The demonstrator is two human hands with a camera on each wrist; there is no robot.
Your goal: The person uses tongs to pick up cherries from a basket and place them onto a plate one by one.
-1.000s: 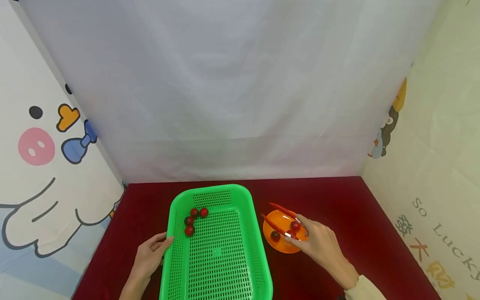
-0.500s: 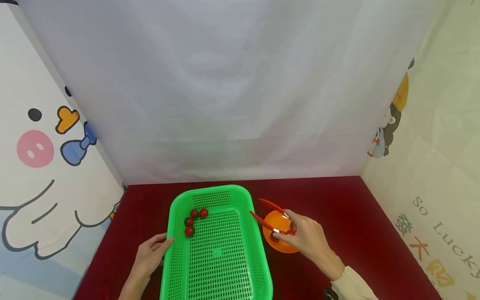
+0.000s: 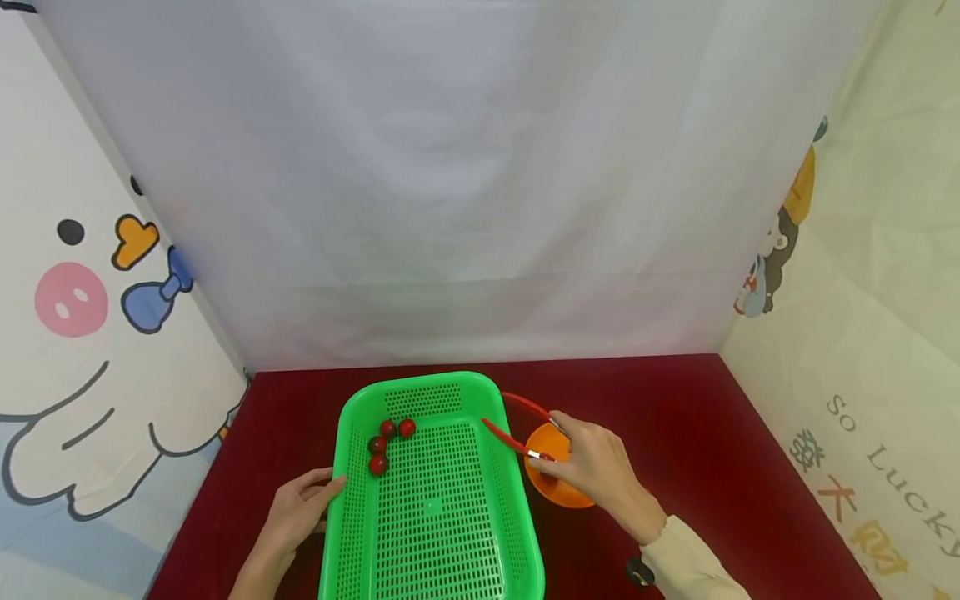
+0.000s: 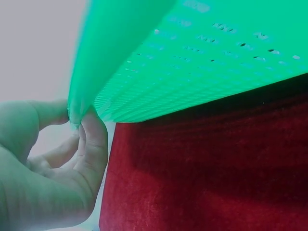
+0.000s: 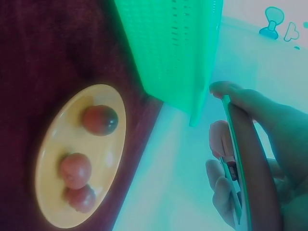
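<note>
My left hand (image 3: 298, 508) pinches the left rim of the green plastic basket (image 3: 431, 533) between thumb and fingers; the left wrist view shows the rim (image 4: 79, 103) close up. Several cherry tomatoes (image 3: 378, 464) lie at the basket's far left. In my right hand (image 3: 596, 462) I hold red tongs (image 3: 504, 436), their tips spread apart by the basket's right wall. No tomato shows between the tips. Beneath that hand, partly hidden, is an orange plate (image 3: 566, 497). The right wrist view shows three tomatoes on it: one tomato (image 5: 100, 120) apart, another tomato (image 5: 76, 171) touching the third.
A dark red cloth (image 3: 675, 425) covers the table. White fabric (image 3: 480, 183) hangs behind it, with printed panels (image 3: 862, 400) at both sides. Near my right sleeve (image 3: 686, 562) is a small black object (image 3: 639, 572).
My right hand has moved left with the tongs, from over the orange plate to the basket's right wall. The left hand and the tomatoes in the basket have stayed put.
</note>
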